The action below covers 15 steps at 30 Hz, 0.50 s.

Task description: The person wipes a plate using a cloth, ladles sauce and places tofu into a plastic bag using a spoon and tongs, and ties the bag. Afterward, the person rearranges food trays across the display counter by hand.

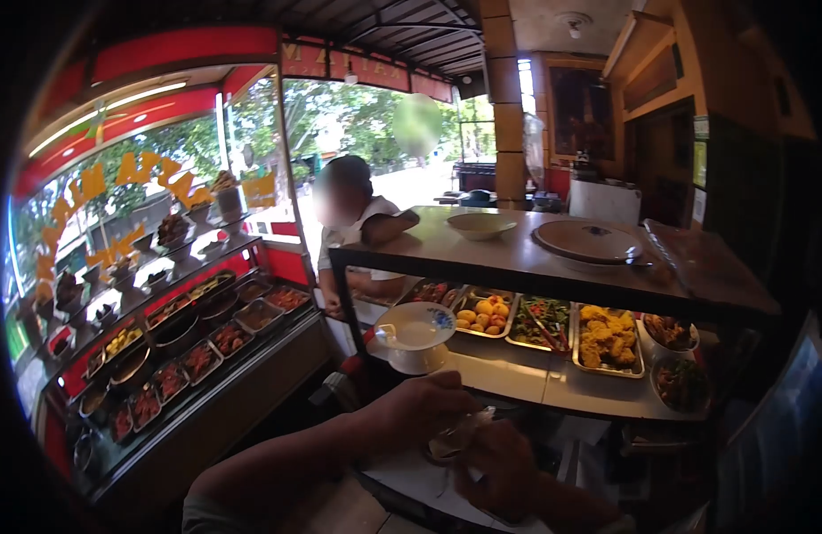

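Note:
Low in front of me, both hands meet around a small clear plastic bag [457, 436] with something brownish in it that I cannot make out. My left hand [422, 405] is closed on the top of the bag, fingers bent. My right hand [500, 463] is closed at its right side; shadow hides part of those fingers. Just beyond my left hand, a white plate with a blue flower pattern [416, 327] rests tilted on a white bowl [417, 359] at the counter's edge.
Trays of yellow fried food [608, 340], greens [540, 322] and round orange items [484, 313] line the counter under a shelf [429, 238]. Plates [589, 240] sit on that shelf. A glass food case [189, 356] stands left. A person [362, 231] leans at the shelf's far side.

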Each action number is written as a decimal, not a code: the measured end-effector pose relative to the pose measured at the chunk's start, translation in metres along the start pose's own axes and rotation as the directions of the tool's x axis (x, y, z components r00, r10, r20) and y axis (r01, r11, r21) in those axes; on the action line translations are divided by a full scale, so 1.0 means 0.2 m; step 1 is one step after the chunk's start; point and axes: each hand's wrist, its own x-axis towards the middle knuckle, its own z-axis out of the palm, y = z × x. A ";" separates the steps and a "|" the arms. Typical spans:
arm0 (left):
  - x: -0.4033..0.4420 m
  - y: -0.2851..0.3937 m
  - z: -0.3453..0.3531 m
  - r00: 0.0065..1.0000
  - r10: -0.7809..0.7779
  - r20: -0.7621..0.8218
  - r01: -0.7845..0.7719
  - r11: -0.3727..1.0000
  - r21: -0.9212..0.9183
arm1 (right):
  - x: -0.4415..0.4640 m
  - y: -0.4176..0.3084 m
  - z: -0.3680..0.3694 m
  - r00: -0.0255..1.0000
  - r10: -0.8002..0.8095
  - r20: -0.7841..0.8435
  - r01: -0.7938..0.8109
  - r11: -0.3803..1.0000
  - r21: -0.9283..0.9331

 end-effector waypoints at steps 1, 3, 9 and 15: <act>-0.01 -0.03 0.00 1.000 0.003 -0.010 -0.003 1.000 -0.001 | 0.02 0.08 -0.09 0.991 -0.030 0.127 0.046 0.992 -0.121; -0.01 -0.04 -0.01 0.998 0.042 -0.055 -0.048 0.994 -0.096 | 0.10 0.26 -0.13 0.841 0.159 0.517 -0.043 0.972 -0.229; -0.05 0.02 0.02 0.990 -0.048 -0.133 0.039 0.997 -0.070 | -0.22 0.38 0.48 0.970 0.106 0.218 -0.088 0.992 -0.087; -0.31 -0.22 0.25 0.960 -0.194 -0.200 0.244 0.930 0.274 | -0.34 -0.13 0.68 0.956 0.283 0.078 -0.287 0.841 0.458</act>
